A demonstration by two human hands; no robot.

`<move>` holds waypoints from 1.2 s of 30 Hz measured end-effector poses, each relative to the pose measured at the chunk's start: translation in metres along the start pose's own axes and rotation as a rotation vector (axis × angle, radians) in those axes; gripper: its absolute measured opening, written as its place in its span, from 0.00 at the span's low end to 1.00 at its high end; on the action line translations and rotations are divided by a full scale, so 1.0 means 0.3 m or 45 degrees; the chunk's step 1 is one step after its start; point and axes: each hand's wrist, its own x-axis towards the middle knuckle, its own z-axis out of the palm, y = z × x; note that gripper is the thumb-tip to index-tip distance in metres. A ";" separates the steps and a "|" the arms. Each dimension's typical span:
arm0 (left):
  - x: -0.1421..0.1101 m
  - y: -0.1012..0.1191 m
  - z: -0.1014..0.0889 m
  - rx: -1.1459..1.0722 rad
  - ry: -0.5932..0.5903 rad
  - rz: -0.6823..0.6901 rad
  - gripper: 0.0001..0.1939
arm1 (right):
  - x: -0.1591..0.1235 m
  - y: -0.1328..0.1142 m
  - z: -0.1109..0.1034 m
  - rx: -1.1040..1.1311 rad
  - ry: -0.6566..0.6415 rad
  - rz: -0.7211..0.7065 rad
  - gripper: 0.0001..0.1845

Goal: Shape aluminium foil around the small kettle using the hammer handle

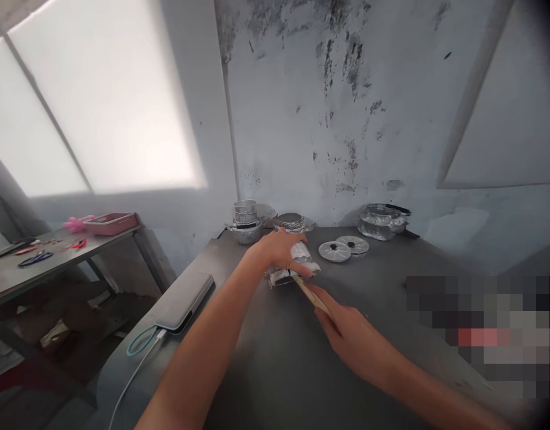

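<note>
My left hand (281, 248) reaches over a silvery, crumpled wrapped bundle (301, 253) on the dark table, its thumb and fingers bent around the top. What lies inside the wrapping is hidden. In my right hand (346, 328) is a light wooden stick (311, 292), gripped with the fingers closed. The stick's far end meets the front of the bundle, just below my left thumb; the tip itself cannot be made out.
Behind stand stacked metal pots (246, 230), a round metal pan (289, 221) and a wrapped pan (382, 222). Two lids (335, 251) lie right of my hands. A power bank (185, 303) with cables is at left. A side table holds a pink basket (111, 224).
</note>
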 end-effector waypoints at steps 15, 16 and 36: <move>-0.001 -0.006 0.002 -0.015 0.004 -0.003 0.55 | 0.001 0.006 0.002 -0.041 0.009 0.028 0.27; 0.000 -0.007 0.001 -0.015 -0.002 -0.002 0.55 | 0.001 0.007 0.003 -0.044 -0.001 0.026 0.28; 0.003 -0.008 0.007 0.007 0.011 -0.009 0.54 | 0.003 0.018 0.007 0.035 -0.081 0.014 0.27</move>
